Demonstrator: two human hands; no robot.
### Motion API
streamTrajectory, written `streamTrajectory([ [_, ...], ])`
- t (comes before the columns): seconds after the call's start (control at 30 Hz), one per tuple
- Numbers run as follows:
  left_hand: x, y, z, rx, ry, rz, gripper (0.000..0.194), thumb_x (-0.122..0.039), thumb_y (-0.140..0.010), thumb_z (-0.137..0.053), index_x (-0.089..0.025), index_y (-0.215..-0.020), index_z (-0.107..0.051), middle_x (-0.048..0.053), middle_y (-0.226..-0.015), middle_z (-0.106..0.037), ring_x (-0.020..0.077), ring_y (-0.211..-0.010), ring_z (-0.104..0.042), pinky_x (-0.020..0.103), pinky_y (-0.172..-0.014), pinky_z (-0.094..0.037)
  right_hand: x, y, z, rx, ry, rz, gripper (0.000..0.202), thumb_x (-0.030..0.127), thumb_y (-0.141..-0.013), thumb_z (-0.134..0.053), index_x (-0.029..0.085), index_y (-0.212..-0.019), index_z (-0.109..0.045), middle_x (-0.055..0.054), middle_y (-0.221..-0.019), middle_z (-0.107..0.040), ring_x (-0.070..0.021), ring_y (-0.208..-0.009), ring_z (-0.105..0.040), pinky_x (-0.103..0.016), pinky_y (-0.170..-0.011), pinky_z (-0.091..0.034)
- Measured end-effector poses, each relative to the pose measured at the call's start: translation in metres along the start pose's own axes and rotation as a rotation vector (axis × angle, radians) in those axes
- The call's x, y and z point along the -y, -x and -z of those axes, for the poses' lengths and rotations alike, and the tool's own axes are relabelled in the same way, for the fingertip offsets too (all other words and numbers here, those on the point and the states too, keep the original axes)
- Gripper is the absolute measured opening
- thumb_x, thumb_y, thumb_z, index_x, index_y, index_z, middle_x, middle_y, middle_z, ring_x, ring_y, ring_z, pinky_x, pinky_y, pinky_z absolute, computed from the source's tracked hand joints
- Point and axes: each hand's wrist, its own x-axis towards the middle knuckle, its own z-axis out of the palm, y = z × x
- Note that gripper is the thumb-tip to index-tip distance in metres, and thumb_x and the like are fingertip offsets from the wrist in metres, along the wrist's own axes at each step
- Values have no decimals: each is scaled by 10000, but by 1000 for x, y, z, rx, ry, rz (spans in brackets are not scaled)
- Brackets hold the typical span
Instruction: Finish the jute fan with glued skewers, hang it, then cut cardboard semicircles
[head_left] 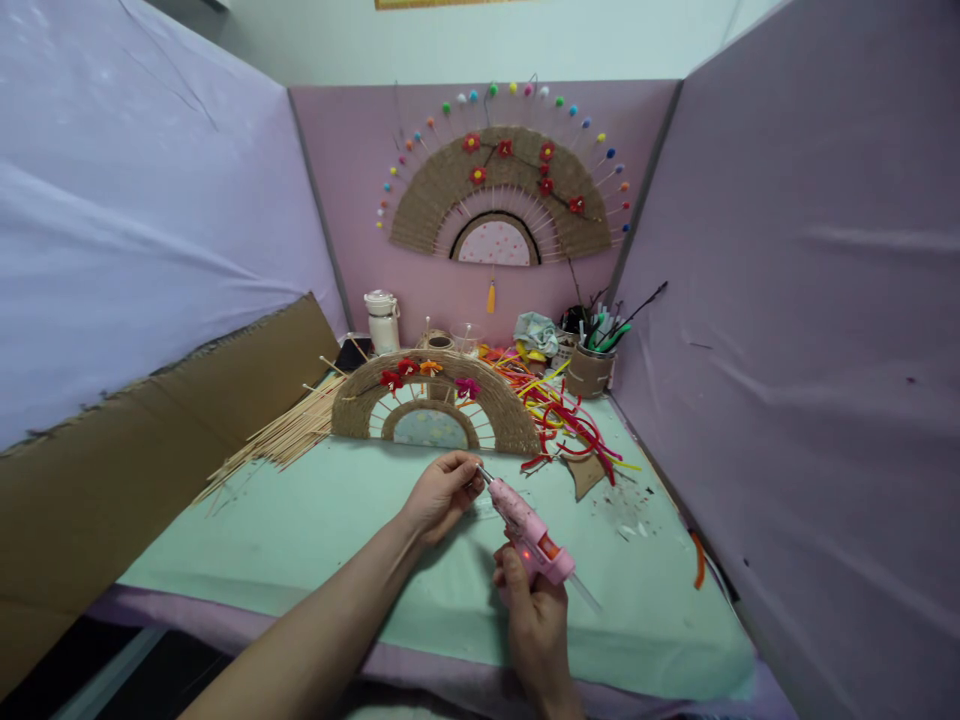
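Note:
My right hand (534, 600) is wrapped round the handle of a pink glue gun (525, 520), whose orange light is lit and which has a clear stick out of its back. The gun's metal nozzle points up and left, at the fingertips of my left hand (444, 495). Those fingers are pinched together, and what they hold is too small to make out. Just beyond my hands, a twine-wrapped fan (510, 405) with red, orange and magenta flowers stands on the green tabletop (315, 545).
Thin wooden sticks (277, 430) lie at the left beside a cardboard panel (150, 450). Coloured pipe cleaners (570, 425), a cardboard scrap (586, 474) and a tool holder (589, 372) are at the right. A white bottle (383, 322) stands behind; a larger fan (427, 200) hangs on the back wall.

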Motion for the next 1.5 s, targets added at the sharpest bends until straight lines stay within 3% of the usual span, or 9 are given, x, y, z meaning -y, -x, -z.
streamTrajectory([
  [0.9,0,-1,1,-17,-4,-11,372,-331,-435,-927,-114,-610,-681,-5,-592,-587,60,-553,-500,172,-564,-418,6,0,-1,-17,14,-6,519,646,-836,-518,162,-675,-611,-27,-583,-576,-149,-547,-525,-250,-512,-438],
  [1.23,0,-3,5,-19,-25,-39,335,-312,-482,-915,-114,-617,-680,1,-597,-582,59,-575,-506,165,-577,-421,-2,3,10,-61,-231,36,404,565,-837,-595,166,-824,-659,-36,-629,-636,-140,-542,-564,-238,-513,-455],
  [1.37,-29,-3,-6,15,-220,-160,301,-334,-498,-894,-137,-598,-689,6,-597,-593,76,-567,-497,187,-561,-410,1,-5,34,-141,-273,19,403,566,-806,-638,163,-810,-660,-46,-646,-642,-139,-549,-568,-237,-507,-453],
  [1.5,-94,-8,-40,124,-575,-383,226,-330,-577,-837,-151,-624,-708,32,-675,-646,116,-643,-536,221,-612,-427,10,-12,53,-247,-268,-17,448,600,-783,-647,154,-827,-657,-39,-640,-622,-133,-537,-537,-227,-465,-412],
])
